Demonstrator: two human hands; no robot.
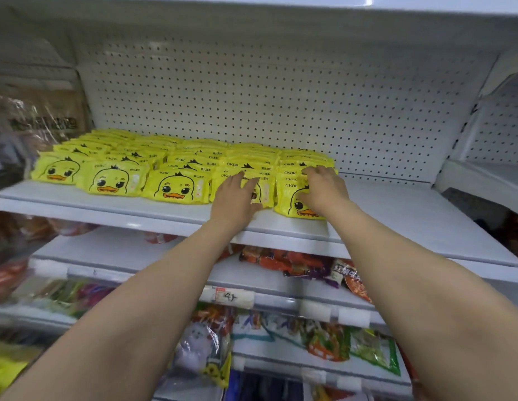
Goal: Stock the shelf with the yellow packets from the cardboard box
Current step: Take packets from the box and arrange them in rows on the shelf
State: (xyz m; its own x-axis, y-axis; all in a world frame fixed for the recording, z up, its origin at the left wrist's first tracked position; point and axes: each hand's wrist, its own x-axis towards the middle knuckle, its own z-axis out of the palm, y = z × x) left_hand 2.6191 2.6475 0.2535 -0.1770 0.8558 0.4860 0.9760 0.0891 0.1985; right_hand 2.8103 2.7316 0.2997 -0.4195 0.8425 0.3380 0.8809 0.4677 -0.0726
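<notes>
Squaring up yellow packets (176, 188) on shelf (396, 209) w/ both hands: left hand (234, 198) flat on one front packet, right hand (321, 189) fingers curled over rightmost stack, prob. to keep rows flush. Box not in view.

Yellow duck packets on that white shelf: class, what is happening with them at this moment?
A person is stocking the white shelf with yellow duck packets, lined up in rows reaching back to the pegboard. The left hand rests with straight fingers on the fourth front packet. The right hand curls over the rightmost stack. The shelf to the right of the packets is bare. The cardboard box is not in view.
</notes>
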